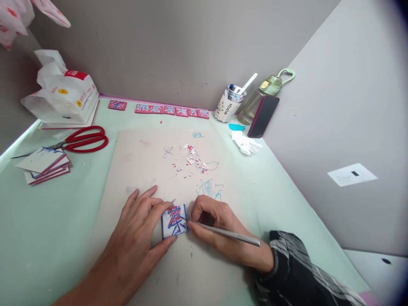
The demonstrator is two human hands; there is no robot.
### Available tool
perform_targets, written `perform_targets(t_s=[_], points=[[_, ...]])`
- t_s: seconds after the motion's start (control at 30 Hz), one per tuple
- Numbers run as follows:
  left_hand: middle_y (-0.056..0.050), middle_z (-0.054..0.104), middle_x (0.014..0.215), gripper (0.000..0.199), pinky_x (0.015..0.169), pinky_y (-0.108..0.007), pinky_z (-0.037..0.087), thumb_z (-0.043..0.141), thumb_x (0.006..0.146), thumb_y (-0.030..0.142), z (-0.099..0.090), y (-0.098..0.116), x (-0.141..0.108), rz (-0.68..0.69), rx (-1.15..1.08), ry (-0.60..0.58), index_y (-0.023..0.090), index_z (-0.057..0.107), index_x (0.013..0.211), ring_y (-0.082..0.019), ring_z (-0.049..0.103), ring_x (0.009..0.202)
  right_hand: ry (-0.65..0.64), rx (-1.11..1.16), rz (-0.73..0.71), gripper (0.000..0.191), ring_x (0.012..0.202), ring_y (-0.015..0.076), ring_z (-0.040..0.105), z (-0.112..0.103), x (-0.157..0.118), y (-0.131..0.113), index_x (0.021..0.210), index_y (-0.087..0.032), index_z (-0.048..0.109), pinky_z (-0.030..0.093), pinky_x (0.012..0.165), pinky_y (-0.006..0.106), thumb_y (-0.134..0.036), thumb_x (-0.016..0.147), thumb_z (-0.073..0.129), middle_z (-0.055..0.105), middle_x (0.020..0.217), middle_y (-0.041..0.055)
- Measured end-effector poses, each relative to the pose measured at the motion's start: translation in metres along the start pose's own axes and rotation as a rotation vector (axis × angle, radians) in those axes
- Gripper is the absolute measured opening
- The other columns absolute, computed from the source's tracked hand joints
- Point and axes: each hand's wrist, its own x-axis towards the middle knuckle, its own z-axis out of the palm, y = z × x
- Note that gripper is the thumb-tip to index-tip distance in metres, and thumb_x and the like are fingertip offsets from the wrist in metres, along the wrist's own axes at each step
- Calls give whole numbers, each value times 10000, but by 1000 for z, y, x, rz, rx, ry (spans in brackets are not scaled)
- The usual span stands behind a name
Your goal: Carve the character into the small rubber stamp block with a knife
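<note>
One square [175, 221] was gripped by the left hand [140, 231], while the right hand [219, 225] grasped a knife [234, 234].

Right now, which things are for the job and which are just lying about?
For the job:
- small square, under the left hand
- silver tool, in the right hand
- big board underneath

Probably just lying about:
- phone
- bottle
- crumpled tissue
- white bag

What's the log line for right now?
left hand: holding blue-edged white square tile | right hand: holding slim silver metal tool at it
</note>
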Motion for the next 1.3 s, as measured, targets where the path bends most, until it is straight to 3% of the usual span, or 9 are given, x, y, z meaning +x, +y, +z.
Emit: perform_targets(t_s=[0.6,0.9,1.07,1.13,1.3], points=[[-75,625,1138,410,1172,-647,255,665,892,242,-1,1,-1,15,8,14,232,503,1269,-370,483,1347,-20,-143,-114,218,724,125,478,-4,-1,-7,787,-222,472,370,665,266,-60,850,603,548,796,-33],[-89,611,1055,408,1133,-690,302,676,853,209,0,3,0,41,32,63,198,525,1232,-387,516,1287,83,-85,-33,192,651,116,440,5,-2,-5,729,-213,476,335,599,267,-149,860,601,527,725,-41],[-106,589,1013,319,1121,-713,317,705,812,207,2,8,1,25,63,87,183,544,1087,-397,548,1239,119,-26,29,216,634,121,429,11,-3,-4,706,-214,475,324,578,269,-209,876,608,517,681,-45],[-121,591,1034,386,1115,-728,318,761,779,234,2,9,1,27,82,73,171,545,1092,-414,552,1235,124,-8,55,219,635,123,434,12,-3,-5,703,-213,481,331,582,270,-223,879,611,520,677,-43],[-153,607,1162,867,1062,-703,418,927,661,412,-3,2,-1,103,100,-6,152,477,1356,-427,579,1221,158,-19,78,226,650,135,458,12,-3,-5,685,-213,483,345,600,277,-242,861,621,540,681,-30]])
